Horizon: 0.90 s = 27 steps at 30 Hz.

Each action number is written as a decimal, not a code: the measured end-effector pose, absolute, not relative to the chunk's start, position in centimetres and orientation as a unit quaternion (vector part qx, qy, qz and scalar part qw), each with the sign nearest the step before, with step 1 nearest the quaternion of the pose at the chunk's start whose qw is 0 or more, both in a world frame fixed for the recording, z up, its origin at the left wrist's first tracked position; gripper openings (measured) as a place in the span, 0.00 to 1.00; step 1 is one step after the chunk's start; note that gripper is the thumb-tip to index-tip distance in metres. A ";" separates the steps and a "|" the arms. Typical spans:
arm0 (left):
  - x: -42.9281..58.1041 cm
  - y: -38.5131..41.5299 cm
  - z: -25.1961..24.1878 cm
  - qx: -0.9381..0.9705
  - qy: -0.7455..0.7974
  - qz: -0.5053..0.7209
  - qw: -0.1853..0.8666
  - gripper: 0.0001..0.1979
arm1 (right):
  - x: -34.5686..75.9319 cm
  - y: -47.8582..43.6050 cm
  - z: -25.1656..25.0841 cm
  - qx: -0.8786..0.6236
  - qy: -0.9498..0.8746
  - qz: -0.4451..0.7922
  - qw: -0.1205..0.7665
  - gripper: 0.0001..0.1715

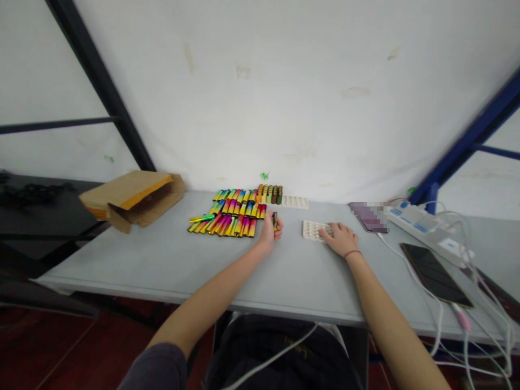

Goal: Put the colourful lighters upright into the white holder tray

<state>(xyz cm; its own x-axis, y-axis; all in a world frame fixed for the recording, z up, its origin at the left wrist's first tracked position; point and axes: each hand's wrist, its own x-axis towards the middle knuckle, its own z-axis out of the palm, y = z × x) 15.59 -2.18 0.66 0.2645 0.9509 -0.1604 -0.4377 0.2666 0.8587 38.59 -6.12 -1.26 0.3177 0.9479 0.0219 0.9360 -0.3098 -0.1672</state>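
My left hand is closed around a small shiny tube, dark with some gold, held upright just above the table. Left of that hand lie several rows of metallic rainbow-coloured tubes, with a green-gold one lying across the others. My right hand rests on the right end of a white tray with rows of small holes, its fingers apart and partly covering the tray. Behind, several gold-topped tubes stand upright beside a second white holed tray.
An opened brown cardboard box lies at the table's left. On the right are a pixelated phone, a dark phone, a white power strip and tangled white cables. A wall stands behind the grey table.
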 end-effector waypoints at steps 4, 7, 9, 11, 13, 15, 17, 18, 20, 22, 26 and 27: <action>15.5 -1.8 0.3 0.362 0.339 0.498 0.712 0.23 | 38.5 -6.2 -1.2 -0.806 -0.586 0.044 0.076 0.32; 15.6 -1.6 0.3 0.357 0.326 0.491 0.724 0.21 | 38.6 -6.2 -1.1 -0.805 -0.586 0.046 0.079 0.32; 15.5 -1.5 0.3 0.350 0.321 0.485 0.735 0.20 | 38.6 -6.2 -1.1 -0.807 -0.584 0.046 0.078 0.32; 15.5 -1.5 0.5 0.340 0.318 0.477 0.745 0.18 | 38.6 -6.2 -1.1 -0.807 -0.583 0.048 0.075 0.33; 15.4 -1.4 0.7 0.331 0.317 0.467 0.756 0.16 | 38.7 -6.1 -1.1 -0.806 -0.585 0.049 0.073 0.33; 15.4 -1.5 0.8 0.326 0.316 0.457 0.765 0.13 | 38.7 -6.1 -1.1 -0.805 -0.587 0.048 0.073 0.33; 15.4 -1.6 0.9 0.324 0.315 0.452 0.769 0.12 | 38.8 -6.1 -1.1 -0.803 -0.589 0.048 0.073 0.33; 15.4 -1.7 0.9 0.324 0.316 0.450 0.770 0.11 | 38.8 -6.1 -1.1 -0.803 -0.590 0.048 0.072 0.33; 15.5 -1.8 0.8 0.324 0.320 0.447 0.770 0.10 | 38.8 -6.1 -1.1 -0.803 -0.590 0.050 0.070 0.33; 15.6 -1.8 0.7 0.321 0.324 0.447 0.769 0.10 | 38.8 -6.1 -1.1 -0.804 -0.589 0.051 0.069 0.33; 15.6 -1.9 0.6 0.313 0.337 0.468 0.755 0.09 | 38.7 -6.2 -1.1 -0.804 -0.588 0.052 0.070 0.33; 15.7 -1.9 0.6 0.312 0.341 0.473 0.750 0.10 | 38.7 -6.2 -1.1 -0.804 -0.589 0.052 0.070 0.33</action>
<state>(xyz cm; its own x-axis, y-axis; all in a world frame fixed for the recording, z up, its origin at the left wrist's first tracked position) 15.66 -1.87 0.57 0.3197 0.9224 -0.2169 -0.4966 0.3580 0.7907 38.70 -6.16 -1.14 0.3014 0.9535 -0.0013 0.9389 -0.2970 -0.1740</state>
